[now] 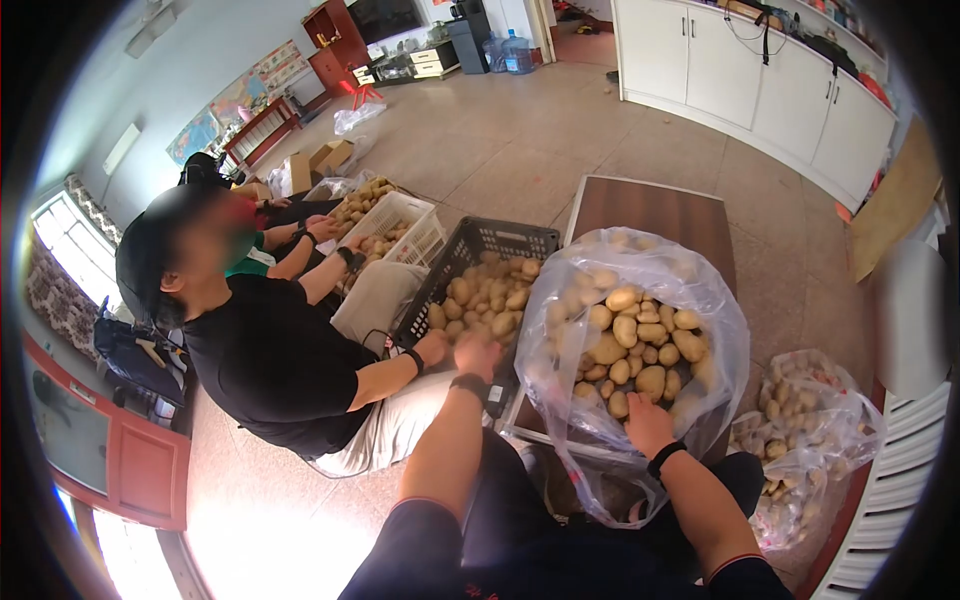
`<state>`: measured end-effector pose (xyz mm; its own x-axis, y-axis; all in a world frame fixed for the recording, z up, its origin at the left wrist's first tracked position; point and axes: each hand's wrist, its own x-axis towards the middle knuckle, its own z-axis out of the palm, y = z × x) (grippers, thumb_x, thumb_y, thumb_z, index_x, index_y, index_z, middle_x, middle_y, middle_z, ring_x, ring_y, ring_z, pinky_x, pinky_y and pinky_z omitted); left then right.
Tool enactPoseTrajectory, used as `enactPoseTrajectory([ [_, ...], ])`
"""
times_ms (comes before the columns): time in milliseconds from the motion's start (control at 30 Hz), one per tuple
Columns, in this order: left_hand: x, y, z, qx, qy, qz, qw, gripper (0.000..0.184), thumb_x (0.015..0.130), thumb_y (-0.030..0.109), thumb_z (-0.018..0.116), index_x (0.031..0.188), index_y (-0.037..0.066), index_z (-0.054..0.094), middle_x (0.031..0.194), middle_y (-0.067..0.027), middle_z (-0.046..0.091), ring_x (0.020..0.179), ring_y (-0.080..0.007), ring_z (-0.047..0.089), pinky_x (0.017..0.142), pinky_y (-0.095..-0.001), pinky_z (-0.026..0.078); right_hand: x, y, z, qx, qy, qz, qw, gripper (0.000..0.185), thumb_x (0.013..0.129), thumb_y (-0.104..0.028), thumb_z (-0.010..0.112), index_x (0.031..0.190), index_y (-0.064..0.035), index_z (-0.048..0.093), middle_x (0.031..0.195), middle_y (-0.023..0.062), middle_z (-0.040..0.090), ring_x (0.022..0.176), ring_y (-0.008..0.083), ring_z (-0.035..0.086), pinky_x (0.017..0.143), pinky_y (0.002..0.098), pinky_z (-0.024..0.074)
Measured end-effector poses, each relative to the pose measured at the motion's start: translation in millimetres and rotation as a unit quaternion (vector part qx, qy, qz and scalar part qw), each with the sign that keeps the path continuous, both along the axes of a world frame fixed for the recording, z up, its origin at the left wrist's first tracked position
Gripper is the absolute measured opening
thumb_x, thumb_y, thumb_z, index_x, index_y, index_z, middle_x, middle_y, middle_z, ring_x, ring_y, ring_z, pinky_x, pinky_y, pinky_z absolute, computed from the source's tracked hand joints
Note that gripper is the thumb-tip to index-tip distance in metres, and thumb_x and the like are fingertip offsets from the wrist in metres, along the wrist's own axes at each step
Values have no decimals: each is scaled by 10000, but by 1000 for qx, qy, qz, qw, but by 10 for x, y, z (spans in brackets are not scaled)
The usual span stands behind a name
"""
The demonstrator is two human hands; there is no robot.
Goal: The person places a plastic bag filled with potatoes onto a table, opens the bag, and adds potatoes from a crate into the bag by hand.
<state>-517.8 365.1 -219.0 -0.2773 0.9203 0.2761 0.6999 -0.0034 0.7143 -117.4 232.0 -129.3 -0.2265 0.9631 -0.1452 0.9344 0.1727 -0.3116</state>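
My right hand point(650, 426) reaches into a large clear plastic bag point(735, 330) of potatoes point(640, 335), its fingers stretched out and touching potatoes near the front of the pile. Over the near end of a black slatted crate point(505, 232) is my left hand point(477, 354), smeared by motion, so its fingers and anything in them cannot be made out. Potatoes point(480, 300) fill much of that crate. Close to my left hand, on its left, is the hand point(433, 347) of a co-worker in a black shirt.
The open bag rests on a brown-topped table point(650, 205). More clear bags of potatoes point(800, 425) lie on the floor at right. A white crate point(415, 235) with potatoes stands beyond the co-worker point(270, 340). White cabinets point(745, 75) line the back wall.
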Motion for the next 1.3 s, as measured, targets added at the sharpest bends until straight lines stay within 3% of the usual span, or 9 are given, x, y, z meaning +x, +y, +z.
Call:
enactPoseTrajectory([
  [67, 300, -262, 811, -91, 234, 24, 968, 309, 754, 190, 700, 1036, 72, 653, 1026, -135, 655, 1037, -313, 600, 860, -393, 482, -5, -7, 23, -7, -1, -2, 1000, 355, 815, -127, 598, 1156, -74, 515, 1068, 145, 589, 909, 366, 638, 755, 459, 540],
  [133, 266, -242, 762, -88, 186, 35, 978, 318, 776, 178, 677, 1070, 66, 631, 1041, -137, 645, 1026, -313, 604, 855, -395, 491, 2, -10, 8, -14, -3, -2, 1000, 357, 805, -130, 615, 1144, -72, 519, 1077, 149, 581, 922, 365, 634, 761, 460, 538],
  [200, 247, -187, 666, -83, -132, 63, 986, 335, 821, 156, 629, 1137, 54, 588, 1070, -143, 624, 1005, -313, 612, 846, -400, 509, 25, 0, -28, 0, 15, 6, 1000, 394, 779, -137, 652, 1145, -69, 521, 1094, 157, 562, 953, 361, 622, 778, 465, 532],
  [267, 302, -155, 682, -38, -526, 126, 840, 353, 866, 134, 581, 1205, 41, 544, 1098, -148, 603, 983, -313, 619, 837, -404, 526, 5, 17, 17, 0, 10, -2, 1000, 447, 761, -137, 672, 1175, -65, 520, 1104, 164, 567, 967, 366, 617, 802, 462, 523],
  [367, 446, -207, 901, -34, -649, 156, 743, 382, 933, 101, 510, 1305, 22, 479, 1142, -156, 573, 950, -314, 631, 823, -411, 553, -19, 6, -6, 12, 27, -16, 999, 418, 756, -136, 679, 1142, -53, 540, 1109, 175, 557, 976, 382, 603, 830, 466, 511],
  [600, 753, -263, 1163, -58, -618, 121, 775, 341, 933, 156, 568, 1238, 19, 501, 1093, -139, 580, 825, -290, 654, 677, -407, 569, 133, 189, -219, 112, 164, -13, 980, 304, 789, -155, 679, 1050, -39, 576, 1010, 167, 584, 922, 347, 601, 798, 451, 495],
  [700, 888, -294, 1238, -105, -598, 44, 793, 337, 920, 183, 580, 1211, 23, 521, 1027, -106, 602, 773, -228, 652, 601, -356, 549, 136, 335, 165, -208, 397, -250, 859, 272, 890, -227, 651, 1086, -50, 586, 966, 30, 566, 883, 100, 579, 596, 285, 494],
  [1000, 1432, -515, 1403, -263, -487, -144, 820, 354, 903, 319, 617, 1147, 63, 600, 990, -57, 630, 740, -163, 625, 592, -302, 506, -189, 206, 472, -250, 656, -155, 696, 298, 923, -152, 598, 1201, -55, 553, 942, 6, 600, 734, 92, 567, 612, 249, 468],
  [1300, 1768, -733, 1526, -413, -400, -349, 740, 525, 914, 443, 613, 1244, 39, 552, 1043, -77, 617, 797, -165, 640, 622, -300, 573, -185, 197, 415, -221, 552, -60, 802, 339, 1021, -352, 447, 1087, -58, 603, 784, -2, 596, 648, 84, 555, 542, 232, 401],
])
